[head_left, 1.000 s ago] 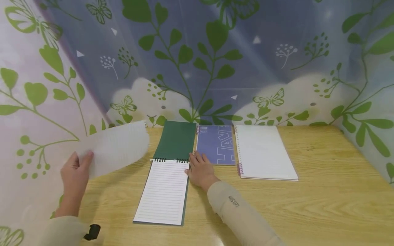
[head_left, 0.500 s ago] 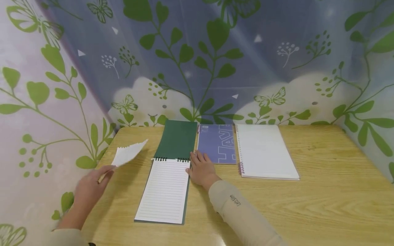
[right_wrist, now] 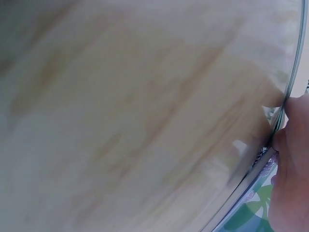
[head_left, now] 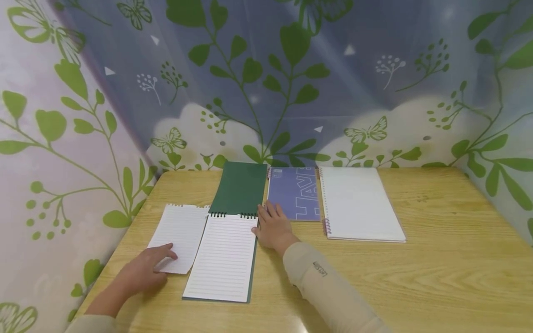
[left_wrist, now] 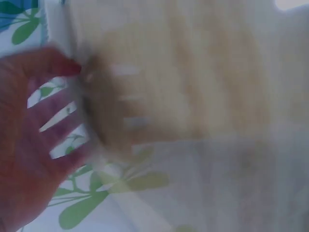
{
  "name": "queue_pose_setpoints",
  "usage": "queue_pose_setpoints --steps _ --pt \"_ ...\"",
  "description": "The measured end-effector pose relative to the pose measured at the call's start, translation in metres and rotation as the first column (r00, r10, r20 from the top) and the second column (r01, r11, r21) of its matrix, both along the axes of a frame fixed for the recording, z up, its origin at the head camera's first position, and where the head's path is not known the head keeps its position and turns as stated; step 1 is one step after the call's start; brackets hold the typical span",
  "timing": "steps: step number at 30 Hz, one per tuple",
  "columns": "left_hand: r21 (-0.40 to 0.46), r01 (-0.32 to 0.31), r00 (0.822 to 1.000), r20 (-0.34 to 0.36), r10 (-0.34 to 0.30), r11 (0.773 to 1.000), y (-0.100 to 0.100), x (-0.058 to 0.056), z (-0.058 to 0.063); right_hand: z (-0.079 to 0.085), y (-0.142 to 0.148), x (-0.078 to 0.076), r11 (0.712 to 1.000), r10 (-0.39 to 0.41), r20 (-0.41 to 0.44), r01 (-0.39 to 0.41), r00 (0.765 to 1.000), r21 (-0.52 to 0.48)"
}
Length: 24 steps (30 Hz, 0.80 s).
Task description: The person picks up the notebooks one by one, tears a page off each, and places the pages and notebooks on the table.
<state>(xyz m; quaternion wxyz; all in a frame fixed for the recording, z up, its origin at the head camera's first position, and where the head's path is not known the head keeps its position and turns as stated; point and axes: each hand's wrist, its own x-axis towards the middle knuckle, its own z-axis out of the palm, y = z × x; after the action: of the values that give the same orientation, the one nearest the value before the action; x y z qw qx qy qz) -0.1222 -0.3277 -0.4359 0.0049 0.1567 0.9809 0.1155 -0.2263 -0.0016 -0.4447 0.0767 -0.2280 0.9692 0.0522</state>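
Note:
A loose lined sheet (head_left: 183, 231) with a ragged, torn top edge lies on the table, left of a spiral notepad (head_left: 225, 259). My left hand (head_left: 143, 273) rests on the sheet's lower left part, fingers extended. The left wrist view is blurred, with the left hand (left_wrist: 29, 116) at a pale edge. The notepad is open to a lined page, its green cover (head_left: 239, 187) folded back beyond the black rings. My right hand (head_left: 272, 226) lies by the notepad's upper right edge, fingers straight, touching it near the rings. In the right wrist view only part of that hand (right_wrist: 292, 169) shows.
A purple-blue spiral notebook (head_left: 291, 194) lies just beyond the right hand. To its right is a larger spiral notebook (head_left: 360, 203) showing a white page. The wooden table (head_left: 458, 268) meets a leaf-patterned curtain (head_left: 266, 92) at the back and sides.
The left hand has brought the loose sheet down from the air at the left and laid it beside the notepad, loosening its hold. The right hand has stayed in place.

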Motion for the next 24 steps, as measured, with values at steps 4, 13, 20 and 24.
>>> queue_pose_setpoints --steps 4,13,20,24 --pt "0.001 -0.011 1.000 0.026 0.011 1.000 0.002 -0.001 0.001 0.002 0.000 -0.004 1.000 0.007 0.016 -0.007 1.000 -0.028" --pt "-0.007 -0.118 0.993 -0.002 0.118 0.993 0.009 -0.012 -0.005 0.008 0.003 -0.015 0.989 0.029 0.084 -0.016 0.996 -0.150" --pt "0.023 -0.175 0.985 -0.002 0.175 0.984 0.011 -0.022 -0.005 0.013 0.010 -0.019 0.943 0.036 0.132 0.010 0.991 -0.333" --pt "0.038 -0.208 0.977 -0.040 0.209 0.977 0.018 -0.033 0.003 0.020 0.017 -0.011 0.923 0.081 0.113 -0.032 0.990 -0.384"
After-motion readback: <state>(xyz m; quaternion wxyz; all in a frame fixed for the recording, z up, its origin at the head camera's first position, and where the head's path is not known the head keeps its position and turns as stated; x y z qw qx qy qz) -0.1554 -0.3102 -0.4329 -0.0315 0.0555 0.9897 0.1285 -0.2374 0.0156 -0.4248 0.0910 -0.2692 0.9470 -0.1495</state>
